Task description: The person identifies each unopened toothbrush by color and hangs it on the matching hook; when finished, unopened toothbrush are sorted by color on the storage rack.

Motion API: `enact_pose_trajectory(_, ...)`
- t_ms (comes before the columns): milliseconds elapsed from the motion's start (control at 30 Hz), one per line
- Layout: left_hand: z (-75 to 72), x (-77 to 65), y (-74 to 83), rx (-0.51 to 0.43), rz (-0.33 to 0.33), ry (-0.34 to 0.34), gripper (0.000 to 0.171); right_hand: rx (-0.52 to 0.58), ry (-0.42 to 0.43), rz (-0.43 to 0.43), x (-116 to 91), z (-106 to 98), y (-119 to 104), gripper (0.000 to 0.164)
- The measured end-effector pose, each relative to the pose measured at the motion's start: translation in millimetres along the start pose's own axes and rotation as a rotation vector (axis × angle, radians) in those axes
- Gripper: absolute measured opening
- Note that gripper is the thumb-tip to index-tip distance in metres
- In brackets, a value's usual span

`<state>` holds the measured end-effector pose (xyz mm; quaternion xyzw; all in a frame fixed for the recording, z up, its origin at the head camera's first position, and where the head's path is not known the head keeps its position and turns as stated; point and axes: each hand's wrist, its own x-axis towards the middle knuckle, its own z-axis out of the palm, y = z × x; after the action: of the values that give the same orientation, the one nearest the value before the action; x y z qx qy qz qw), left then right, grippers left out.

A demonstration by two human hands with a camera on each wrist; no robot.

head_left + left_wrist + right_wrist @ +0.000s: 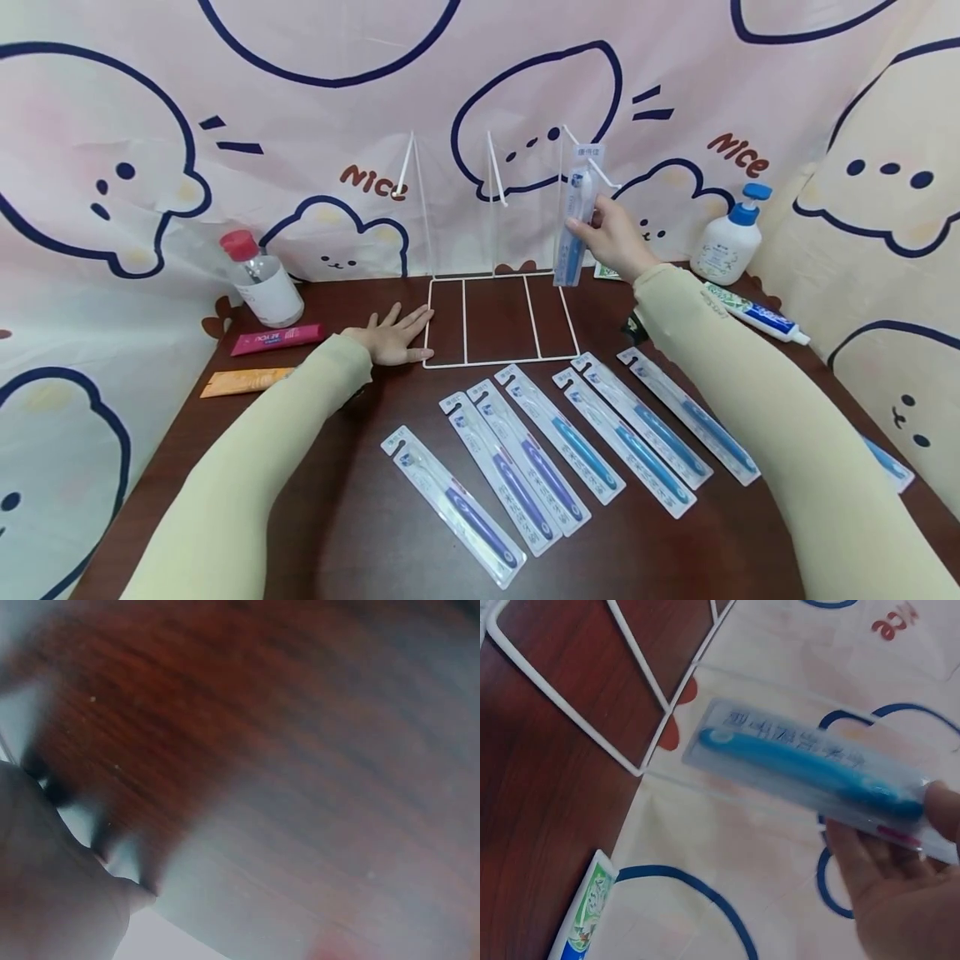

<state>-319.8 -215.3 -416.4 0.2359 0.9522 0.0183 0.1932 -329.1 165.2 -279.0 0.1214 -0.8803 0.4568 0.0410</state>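
Observation:
My right hand [621, 239] pinches a packaged toothbrush [577, 187] with a blue handle between thumb and fingers. The pack hangs upright, its top overlapping the right prong of a white wire display rack [465, 323]. In the right wrist view the blue handle [802, 761] shows through clear plastic, its lower end pointing toward the rack's base. My left hand [392, 336] lies palm down on the table with fingers spread, fingertips and thumb right at the left wire of the base. The left wrist view shows that hand [60, 870] only in part, over blurred dark wood.
Several packaged toothbrushes [480, 508] lie slanted across the table [330, 517] in front. At left stand a red-capped bottle [270, 292], a pink tube [277, 339] and an orange tube [243, 382]. A blue pump bottle [726, 248] and toothpaste tube [753, 312] are at right.

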Motion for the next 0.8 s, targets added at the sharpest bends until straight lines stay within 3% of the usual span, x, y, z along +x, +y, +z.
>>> enact_pose_trajectory(400,-3.7,-7.2,3.0,0.013,-0.025,-0.029,0.086,-0.013,-0.089,-0.026,48,0,5,0.053)
enact_pose_trajectory(600,-3.2,-4.9,3.6,0.023,-0.018,-0.033,0.086,0.027,-0.106,0.030,59,0,5,0.053)
enact_pose_trajectory(800,-4.2,0.1,1.2,0.042,-0.051,-0.071,0.086,0.012,-0.113,0.004,63,-2,8,0.053)
